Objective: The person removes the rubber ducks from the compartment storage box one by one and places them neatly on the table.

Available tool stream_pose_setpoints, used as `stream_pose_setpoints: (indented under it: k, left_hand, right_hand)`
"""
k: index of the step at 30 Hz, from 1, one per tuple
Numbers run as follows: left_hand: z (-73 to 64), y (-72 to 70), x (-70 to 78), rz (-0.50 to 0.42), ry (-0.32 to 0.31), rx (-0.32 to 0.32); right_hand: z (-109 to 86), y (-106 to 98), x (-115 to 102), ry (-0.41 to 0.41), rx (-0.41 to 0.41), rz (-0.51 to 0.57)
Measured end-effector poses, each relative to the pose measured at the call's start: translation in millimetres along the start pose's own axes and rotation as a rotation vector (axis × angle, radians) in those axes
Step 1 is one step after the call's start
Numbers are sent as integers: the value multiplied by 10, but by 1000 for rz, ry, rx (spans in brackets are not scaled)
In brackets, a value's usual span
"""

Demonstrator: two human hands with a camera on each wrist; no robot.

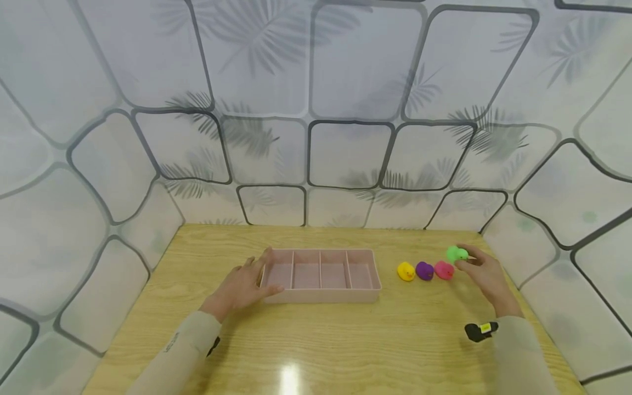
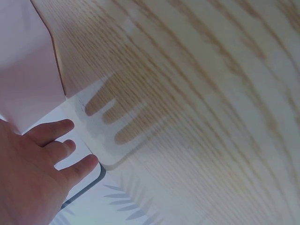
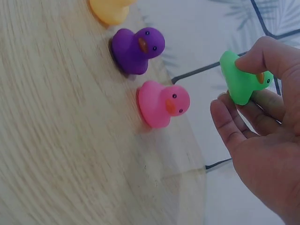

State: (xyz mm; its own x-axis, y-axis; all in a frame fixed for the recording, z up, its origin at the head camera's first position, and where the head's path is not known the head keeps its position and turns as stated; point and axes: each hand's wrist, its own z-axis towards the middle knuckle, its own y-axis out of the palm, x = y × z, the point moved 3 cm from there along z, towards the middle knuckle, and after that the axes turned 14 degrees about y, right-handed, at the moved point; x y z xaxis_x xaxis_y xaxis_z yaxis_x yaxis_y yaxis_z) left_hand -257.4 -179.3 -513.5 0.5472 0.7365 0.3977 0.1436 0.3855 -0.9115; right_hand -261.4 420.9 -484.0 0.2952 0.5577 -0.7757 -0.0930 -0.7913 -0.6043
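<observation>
A green rubber duck [image 1: 455, 254] is pinched between the thumb and fingers of my right hand [image 1: 486, 277], raised off the table in the right wrist view. Close by on the table stand a pink rubber duck [image 3: 159, 104], a purple rubber duck [image 3: 136, 50] and a yellow rubber duck [image 1: 406, 271], in a row. My left hand [image 1: 243, 285] is at the left end of a pink divided box [image 1: 321, 297], thumb along its front and fingers spread by its left side. The box's compartments hold nothing visible.
The wood-grain table [image 1: 316, 340] runs up to patterned walls [image 1: 355, 153] at the back and both sides. A dark wrist device [image 1: 480, 331] sits by the right sleeve. Light glares off the table's front.
</observation>
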Motion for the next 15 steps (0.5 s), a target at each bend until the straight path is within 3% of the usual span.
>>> stream_pose_setpoints:
  k: [15]
  left_hand:
    - [10,10,-19,-4,-10,-12]
  right_hand:
    - [45,-92,230,59,-2,-53]
